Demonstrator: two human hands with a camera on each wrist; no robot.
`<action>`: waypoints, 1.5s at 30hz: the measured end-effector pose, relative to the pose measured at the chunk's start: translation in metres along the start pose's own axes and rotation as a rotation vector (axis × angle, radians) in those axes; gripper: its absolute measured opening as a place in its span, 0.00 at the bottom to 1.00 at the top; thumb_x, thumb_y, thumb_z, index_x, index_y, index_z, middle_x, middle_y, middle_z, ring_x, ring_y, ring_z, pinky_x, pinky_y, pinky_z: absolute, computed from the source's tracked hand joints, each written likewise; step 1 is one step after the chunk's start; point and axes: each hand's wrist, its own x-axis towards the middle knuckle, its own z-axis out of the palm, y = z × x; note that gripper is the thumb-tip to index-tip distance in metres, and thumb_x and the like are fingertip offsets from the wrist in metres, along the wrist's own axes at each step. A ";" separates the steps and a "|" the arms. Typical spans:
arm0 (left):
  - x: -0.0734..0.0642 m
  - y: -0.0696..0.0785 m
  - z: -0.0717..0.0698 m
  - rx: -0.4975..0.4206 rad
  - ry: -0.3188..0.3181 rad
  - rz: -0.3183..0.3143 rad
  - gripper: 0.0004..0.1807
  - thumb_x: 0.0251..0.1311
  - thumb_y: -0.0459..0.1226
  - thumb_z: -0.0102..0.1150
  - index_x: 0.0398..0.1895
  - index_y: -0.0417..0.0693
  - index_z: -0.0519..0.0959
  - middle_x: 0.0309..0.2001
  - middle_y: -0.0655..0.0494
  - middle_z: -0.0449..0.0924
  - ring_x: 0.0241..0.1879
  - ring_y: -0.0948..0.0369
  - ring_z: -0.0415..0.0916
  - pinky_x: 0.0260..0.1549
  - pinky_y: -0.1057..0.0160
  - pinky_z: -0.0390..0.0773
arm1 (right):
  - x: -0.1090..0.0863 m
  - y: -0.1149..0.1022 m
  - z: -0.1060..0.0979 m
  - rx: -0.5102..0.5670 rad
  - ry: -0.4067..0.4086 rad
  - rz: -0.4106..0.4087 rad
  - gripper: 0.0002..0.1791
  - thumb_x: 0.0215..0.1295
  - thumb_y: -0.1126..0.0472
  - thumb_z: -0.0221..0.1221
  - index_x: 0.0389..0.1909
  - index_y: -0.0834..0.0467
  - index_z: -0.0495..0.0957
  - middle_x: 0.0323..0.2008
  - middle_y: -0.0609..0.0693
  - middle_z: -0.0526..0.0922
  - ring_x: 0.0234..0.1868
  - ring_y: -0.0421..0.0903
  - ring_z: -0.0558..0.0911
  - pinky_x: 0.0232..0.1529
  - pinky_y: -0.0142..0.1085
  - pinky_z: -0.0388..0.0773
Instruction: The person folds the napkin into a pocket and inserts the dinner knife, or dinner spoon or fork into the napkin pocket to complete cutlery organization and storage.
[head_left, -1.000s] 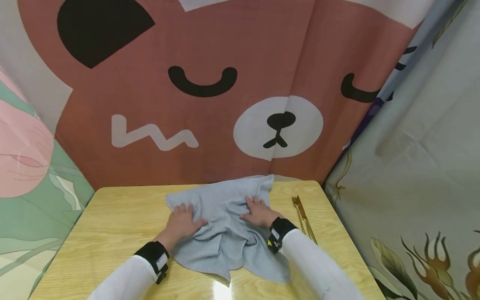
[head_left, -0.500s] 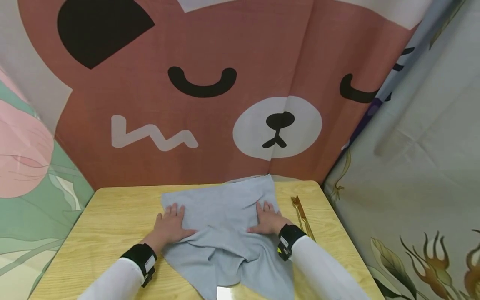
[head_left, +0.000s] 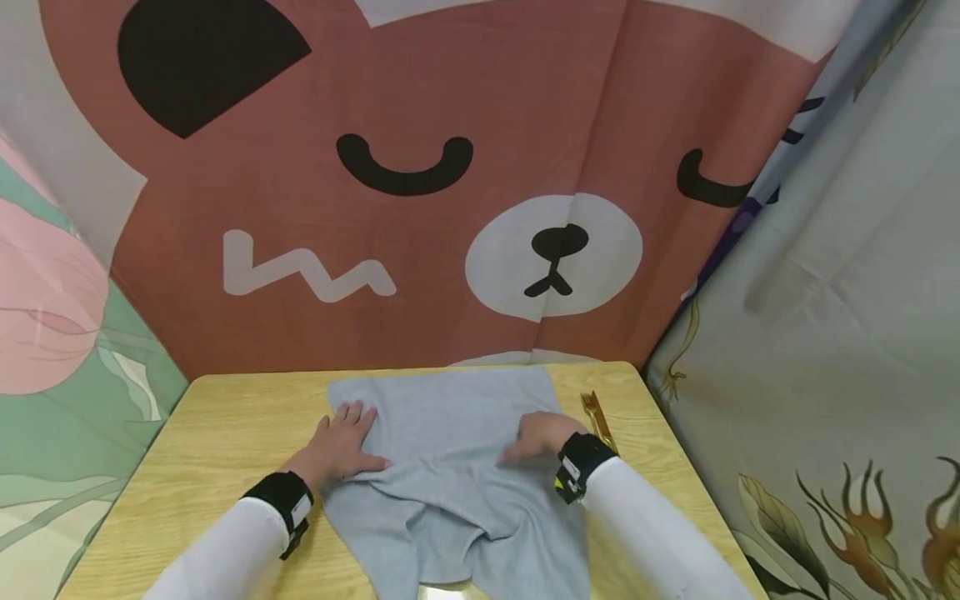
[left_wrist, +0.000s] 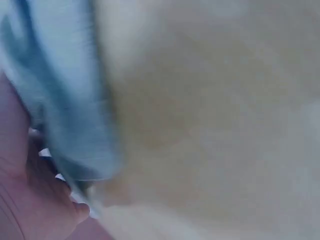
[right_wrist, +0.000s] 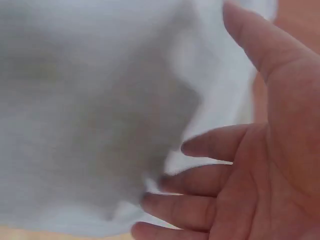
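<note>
Both your hands are unclenched. Your left hand (head_left: pixel 335 444) rests spread, thumb out, on the left edge of the grey-blue cloth (head_left: pixel 457 417); your right hand (head_left: pixel 543 435) is at its right side, fingers loosely bent and apart, gripping nothing. The cloth lies mid-tabletop (head_left: pixel 247 433), smooth at the far end, rumpled nearer you. A gold fork (head_left: pixel 587 403) and knife (head_left: pixel 604 425) lie just right, partly behind your wrist.

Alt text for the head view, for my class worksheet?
A person's left hand lies splayed on a rumpled grey cloth on a table, the right hand over the cloth's right side. A gold fork and knife lie further right; a cartoon backdrop hangs behind.
</note>
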 end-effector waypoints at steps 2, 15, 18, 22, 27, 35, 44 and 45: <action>0.004 0.010 -0.008 -0.004 0.004 0.019 0.62 0.54 0.75 0.57 0.81 0.42 0.58 0.81 0.35 0.51 0.80 0.33 0.47 0.72 0.25 0.51 | 0.009 -0.001 -0.013 0.029 0.044 -0.026 0.34 0.60 0.30 0.64 0.44 0.58 0.82 0.42 0.52 0.85 0.44 0.50 0.82 0.45 0.45 0.78; 0.015 0.046 0.005 -0.093 -0.031 -0.123 0.55 0.64 0.70 0.52 0.81 0.42 0.56 0.80 0.29 0.48 0.78 0.28 0.45 0.70 0.25 0.55 | 0.055 0.007 0.009 0.130 0.024 -0.027 0.44 0.71 0.33 0.56 0.82 0.44 0.55 0.84 0.59 0.47 0.82 0.69 0.47 0.75 0.69 0.55; 0.016 0.042 0.008 -0.093 -0.062 -0.122 0.57 0.62 0.72 0.53 0.82 0.46 0.53 0.82 0.31 0.43 0.80 0.29 0.40 0.71 0.23 0.47 | 0.057 0.008 0.016 0.129 0.018 0.012 0.47 0.68 0.30 0.56 0.82 0.41 0.52 0.84 0.56 0.44 0.83 0.68 0.43 0.73 0.72 0.54; 0.019 0.038 0.009 -0.105 -0.082 -0.110 0.58 0.59 0.73 0.54 0.83 0.50 0.51 0.83 0.34 0.38 0.81 0.31 0.35 0.71 0.22 0.38 | 0.058 0.009 0.017 0.148 0.021 0.037 0.48 0.67 0.29 0.57 0.83 0.41 0.51 0.85 0.55 0.42 0.83 0.68 0.41 0.71 0.75 0.52; 0.021 0.033 0.007 -0.096 -0.104 -0.091 0.59 0.59 0.74 0.53 0.84 0.52 0.49 0.84 0.36 0.36 0.81 0.32 0.33 0.72 0.23 0.36 | 0.056 0.011 0.016 0.151 0.011 0.047 0.50 0.66 0.29 0.58 0.83 0.41 0.51 0.85 0.56 0.42 0.83 0.69 0.41 0.70 0.76 0.52; 0.021 0.033 0.006 -0.083 -0.096 -0.088 0.59 0.58 0.75 0.52 0.84 0.54 0.48 0.84 0.38 0.36 0.82 0.33 0.33 0.72 0.23 0.36 | 0.059 0.015 0.015 0.148 0.015 0.034 0.51 0.64 0.27 0.58 0.83 0.41 0.51 0.85 0.56 0.42 0.83 0.69 0.41 0.69 0.79 0.52; 0.022 0.040 0.007 -0.102 -0.091 -0.120 0.60 0.58 0.75 0.52 0.84 0.54 0.47 0.84 0.38 0.34 0.82 0.33 0.31 0.71 0.21 0.32 | 0.065 0.025 0.012 0.115 0.048 0.008 0.51 0.63 0.27 0.59 0.83 0.40 0.51 0.85 0.55 0.43 0.83 0.68 0.42 0.69 0.79 0.48; 0.023 0.040 0.007 -0.100 -0.092 -0.122 0.60 0.57 0.76 0.52 0.85 0.55 0.47 0.84 0.38 0.34 0.82 0.33 0.31 0.71 0.21 0.32 | 0.066 0.026 0.012 0.114 0.050 0.007 0.51 0.63 0.27 0.59 0.83 0.39 0.51 0.85 0.55 0.43 0.83 0.68 0.42 0.69 0.79 0.48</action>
